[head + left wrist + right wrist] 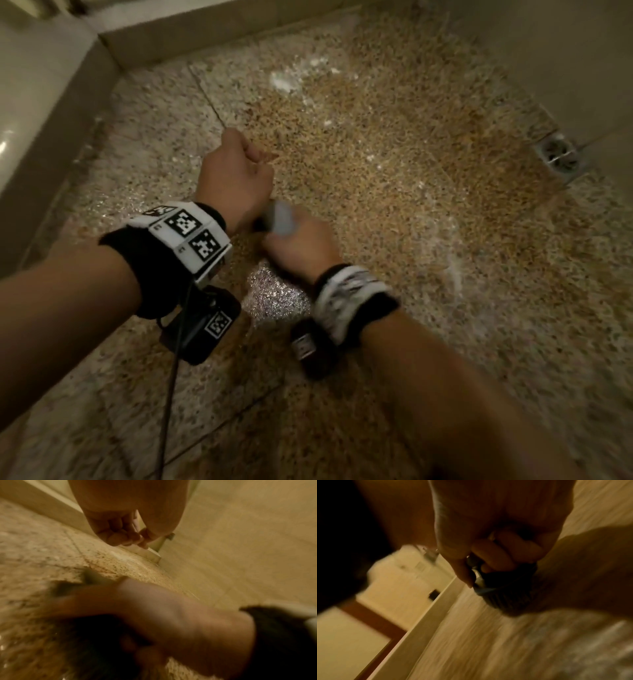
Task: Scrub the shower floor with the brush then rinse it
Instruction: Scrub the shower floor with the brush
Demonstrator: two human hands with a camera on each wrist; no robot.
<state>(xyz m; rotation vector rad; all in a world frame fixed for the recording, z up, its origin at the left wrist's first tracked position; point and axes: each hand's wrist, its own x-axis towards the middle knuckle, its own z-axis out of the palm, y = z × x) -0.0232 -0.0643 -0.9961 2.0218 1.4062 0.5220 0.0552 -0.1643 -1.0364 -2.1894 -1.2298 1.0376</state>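
Fingers of the right hand (301, 240) curl round the grey handle of a small dark-bristled scrub brush (503, 593), pressing its bristles down on the wet, speckled beige stone shower floor (394, 178) near the middle of the stall. The left hand (236, 174) hangs just beside it, above the floor, its fingers (118, 534) curled into a loose fist that holds nothing. White foam patches (284, 80) lie on the floor farther ahead, and a square metal drain (558, 154) sits in the far right corner against the beige tiled wall (565, 61).
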